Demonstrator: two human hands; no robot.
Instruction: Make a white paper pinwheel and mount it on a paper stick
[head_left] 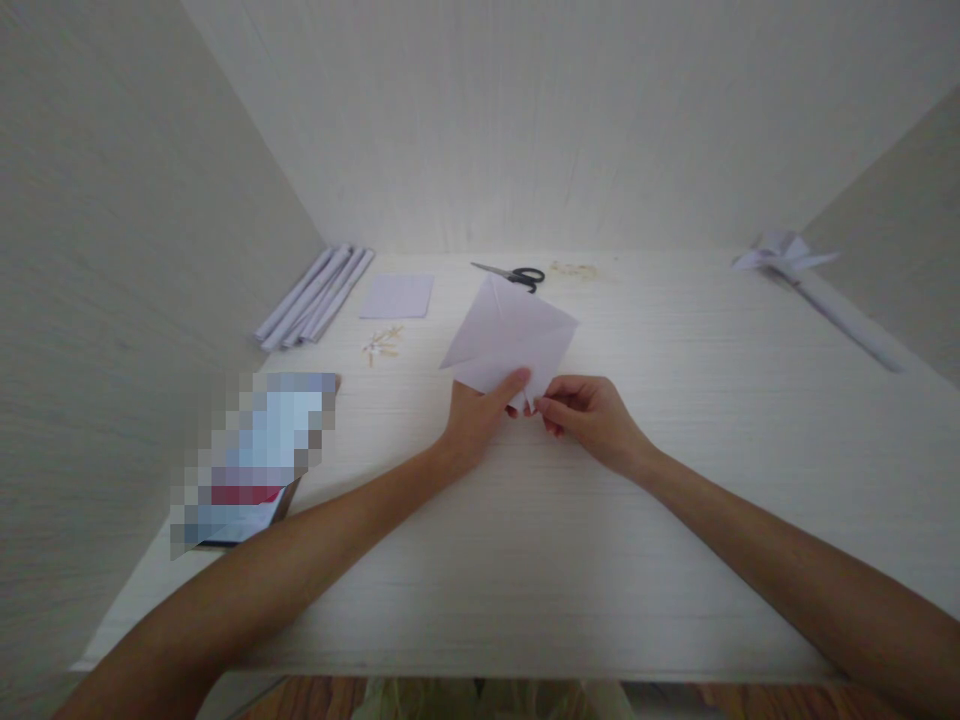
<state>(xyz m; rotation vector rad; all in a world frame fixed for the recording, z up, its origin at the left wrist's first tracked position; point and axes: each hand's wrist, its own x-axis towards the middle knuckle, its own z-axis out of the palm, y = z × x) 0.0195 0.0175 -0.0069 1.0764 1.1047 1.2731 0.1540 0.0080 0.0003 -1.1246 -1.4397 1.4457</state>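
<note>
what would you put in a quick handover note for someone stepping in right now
Left hand: pinches the near corner of the folded white paper, thumb on top.
Right hand: fingertips grip the same corner from the right.
The paper lies on the table, creased diagonally.
Behind it: scissors, a small paper square, rolled paper tubes, small wooden pieces. A finished-looking paper pinwheel lies far right.
Done: paper creased. Left: the near corner is mid-fold; scissors lie untouched.
</note>
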